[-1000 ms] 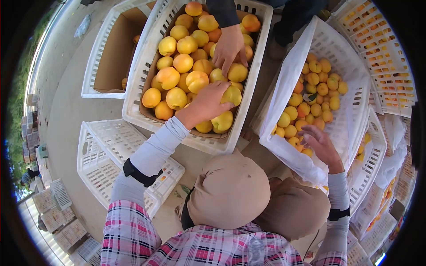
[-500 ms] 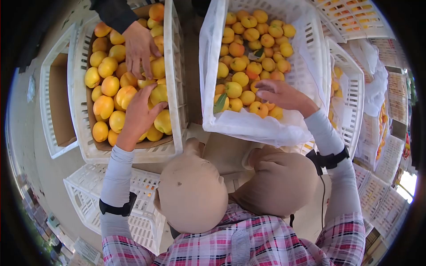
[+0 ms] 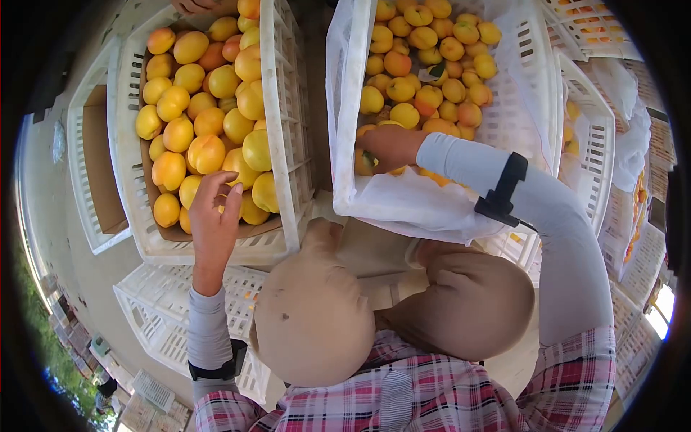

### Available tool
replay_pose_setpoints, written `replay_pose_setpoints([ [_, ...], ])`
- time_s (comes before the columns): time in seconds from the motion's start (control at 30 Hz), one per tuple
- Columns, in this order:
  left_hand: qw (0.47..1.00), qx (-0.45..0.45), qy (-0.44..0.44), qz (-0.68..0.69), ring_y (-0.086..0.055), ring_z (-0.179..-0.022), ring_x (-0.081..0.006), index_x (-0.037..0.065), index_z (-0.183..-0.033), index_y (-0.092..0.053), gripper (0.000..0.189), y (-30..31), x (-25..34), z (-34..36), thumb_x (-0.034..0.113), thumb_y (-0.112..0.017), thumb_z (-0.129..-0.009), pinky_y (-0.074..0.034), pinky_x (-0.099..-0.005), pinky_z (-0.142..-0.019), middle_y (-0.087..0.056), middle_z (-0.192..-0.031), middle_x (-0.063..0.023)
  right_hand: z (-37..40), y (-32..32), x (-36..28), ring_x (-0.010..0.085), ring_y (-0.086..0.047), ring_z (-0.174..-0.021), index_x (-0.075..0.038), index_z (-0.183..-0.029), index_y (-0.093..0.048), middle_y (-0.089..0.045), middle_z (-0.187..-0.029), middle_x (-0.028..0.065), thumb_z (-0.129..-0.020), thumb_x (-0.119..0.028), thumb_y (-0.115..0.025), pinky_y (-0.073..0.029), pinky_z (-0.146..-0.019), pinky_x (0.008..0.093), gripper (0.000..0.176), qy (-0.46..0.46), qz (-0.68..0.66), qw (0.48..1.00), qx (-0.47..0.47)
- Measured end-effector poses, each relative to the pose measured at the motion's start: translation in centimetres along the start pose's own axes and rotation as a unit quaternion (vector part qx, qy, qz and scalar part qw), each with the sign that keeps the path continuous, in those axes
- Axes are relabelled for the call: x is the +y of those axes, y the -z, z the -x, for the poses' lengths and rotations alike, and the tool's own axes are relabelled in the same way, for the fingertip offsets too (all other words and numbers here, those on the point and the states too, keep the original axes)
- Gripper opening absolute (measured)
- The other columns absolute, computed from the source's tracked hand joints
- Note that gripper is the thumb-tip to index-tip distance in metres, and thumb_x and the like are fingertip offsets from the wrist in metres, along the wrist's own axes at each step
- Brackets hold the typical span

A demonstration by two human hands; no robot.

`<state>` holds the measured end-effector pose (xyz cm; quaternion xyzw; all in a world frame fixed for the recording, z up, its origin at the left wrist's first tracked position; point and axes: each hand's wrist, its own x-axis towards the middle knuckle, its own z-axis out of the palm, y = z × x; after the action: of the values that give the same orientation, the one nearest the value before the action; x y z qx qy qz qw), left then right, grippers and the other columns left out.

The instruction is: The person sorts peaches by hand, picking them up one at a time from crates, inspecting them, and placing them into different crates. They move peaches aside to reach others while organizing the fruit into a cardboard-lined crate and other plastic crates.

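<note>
My left hand (image 3: pixel 216 219) hovers over the front edge of the left white plastic crate (image 3: pixel 209 252), thumb and fingers apart and holding nothing. Large yellow-orange apricots (image 3: pixel 205 153) fill that cardboard-lined crate, several of them just beyond my fingertips. My right hand (image 3: pixel 394 147) reaches down into the right crate (image 3: pixel 346 129), close to its left wall, among smaller apricots (image 3: pixel 453 90). Its fingers are mostly hidden, and I cannot tell whether they grip a fruit. White liner cloth (image 3: pixel 414 198) lies folded over the front rim of this crate, below my right wrist.
Another person's hand (image 3: pixel 194 6) shows at the left crate's far edge. An upturned white crate (image 3: pixel 173 309) sits by my left knee. A cardboard-lined crate (image 3: pixel 90 216) stands far left, and more fruit crates (image 3: pixel 594 133) stand at right.
My left hand has drawn back from the large apricots toward the crate's front. My right hand has moved left and lower in the right crate. The other person's hand has withdrawn to the far edge.
</note>
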<state>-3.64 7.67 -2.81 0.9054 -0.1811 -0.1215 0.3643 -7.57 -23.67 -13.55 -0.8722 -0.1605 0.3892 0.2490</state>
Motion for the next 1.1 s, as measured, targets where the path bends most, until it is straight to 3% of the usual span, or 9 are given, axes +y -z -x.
replay_pose_setpoints([
  [0.2,0.999,-0.008,0.049,0.023,-0.060,-0.081,-0.0158,-0.001,-0.103,-0.059,0.017,0.5,-0.4,0.5,0.005,-0.059,-0.087,-0.048,-0.0265,-0.069,-0.061,-0.095,-0.0094,1.9,2.1,-0.9,0.0345,-0.061,-0.096,-0.001,-0.115,-0.056,-0.062,-0.103,0.0190,-0.067,-0.034,-0.075,-0.049,-0.081,0.0412,0.061,0.028,0.056,0.998,0.017],
  [0.33,0.997,0.028,0.030,0.065,-0.060,-0.082,-0.0154,0.000,-0.105,-0.059,0.019,1.1,-0.7,0.7,0.003,-0.058,-0.087,-0.049,-0.0263,-0.071,-0.061,-0.095,-0.0092,6.6,4.5,0.3,0.0236,-0.061,-0.079,0.004,-0.112,-0.054,-0.062,-0.097,0.0159,-0.075,-0.044,-0.069,-0.049,-0.069,0.0336,0.063,-0.090,-0.231,0.969,0.015],
  [0.4,0.995,0.044,0.024,0.091,-0.060,-0.082,-0.0152,0.000,-0.106,-0.058,0.020,0.8,-0.1,0.4,0.003,-0.057,-0.087,-0.049,-0.0261,-0.072,-0.061,-0.096,-0.0092,8.0,4.7,1.4,0.0165,-0.054,-0.058,0.003,-0.112,-0.052,-0.064,-0.082,0.0148,-0.085,-0.042,-0.057,-0.047,-0.057,0.0294,0.053,-0.080,-0.612,0.784,-0.057],
  [0.53,0.988,0.038,-0.023,0.151,-0.061,-0.080,-0.0152,0.001,-0.109,-0.058,0.024,0.0,3.4,-0.2,0.003,-0.060,-0.084,-0.049,-0.0260,-0.072,-0.062,-0.097,-0.0097,10.3,5.7,-0.9,0.0203,-0.049,-0.053,0.002,-0.114,-0.052,-0.062,-0.081,0.0201,-0.091,-0.052,-0.039,-0.047,-0.059,0.0293,0.060,0.009,-0.728,0.684,-0.038],
  [0.67,0.976,-0.029,-0.106,0.190,-0.060,-0.087,-0.0188,0.005,-0.119,-0.054,0.046,-0.4,7.4,-1.2,0.007,-0.069,-0.076,-0.049,-0.0287,-0.073,-0.057,-0.111,-0.0104,10.3,6.9,-4.2,0.0180,-0.050,-0.057,-0.001,-0.109,-0.053,-0.062,-0.087,0.0169,-0.093,-0.054,-0.035,-0.042,-0.053,0.0295,0.058,0.055,-0.696,0.716,-0.029],
  [0.77,0.965,-0.039,-0.233,0.116,-0.045,-0.121,-0.0321,0.010,-0.131,-0.047,0.072,-0.9,9.4,-1.7,0.017,-0.078,-0.067,-0.041,-0.0393,-0.098,-0.042,-0.133,-0.0158,9.7,8.1,-7.2,0.0193,-0.055,-0.057,-0.002,-0.113,-0.051,-0.063,-0.087,0.0167,-0.095,-0.054,-0.030,-0.046,-0.051,0.0293,0.059,0.066,-0.689,0.720,-0.046],
  [0.87,0.950,0.028,-0.284,0.124,-0.046,-0.116,-0.0368,0.010,-0.129,-0.046,0.070,-2.3,10.0,-1.6,0.015,-0.077,-0.067,-0.041,-0.0404,-0.096,-0.040,-0.131,-0.0183,9.1,8.7,-11.3,0.0205,-0.057,-0.056,-0.004,-0.118,-0.047,-0.063,-0.085,0.0164,-0.096,-0.055,-0.023,-0.048,-0.051,0.0300,0.060,0.001,-0.672,0.741,0.008],
  [1.03,0.953,0.051,-0.154,0.256,-0.051,-0.114,-0.0296,0.004,-0.127,-0.044,0.057,-0.9,7.6,0.0,0.023,-0.069,-0.080,-0.045,-0.0386,-0.093,-0.048,-0.121,-0.0148,9.3,9.9,-13.4,0.0195,-0.058,-0.058,0.001,-0.118,-0.047,-0.064,-0.093,0.0166,-0.095,-0.058,-0.015,-0.048,-0.057,0.0288,0.070,-0.007,-0.574,0.818,-0.050],
  [1.1,0.755,-0.047,0.136,0.640,-0.055,-0.110,-0.0276,0.001,-0.130,-0.039,0.051,0.9,6.0,1.4,0.032,-0.054,-0.092,-0.049,-0.0389,-0.092,-0.050,-0.122,-0.0153,9.8,10.1,-13.7,0.0172,-0.059,-0.065,0.005,-0.118,-0.048,-0.064,-0.094,0.0164,-0.096,-0.057,-0.016,-0.047,-0.062,0.0252,0.074,-0.043,-0.521,0.852,-0.017],
])
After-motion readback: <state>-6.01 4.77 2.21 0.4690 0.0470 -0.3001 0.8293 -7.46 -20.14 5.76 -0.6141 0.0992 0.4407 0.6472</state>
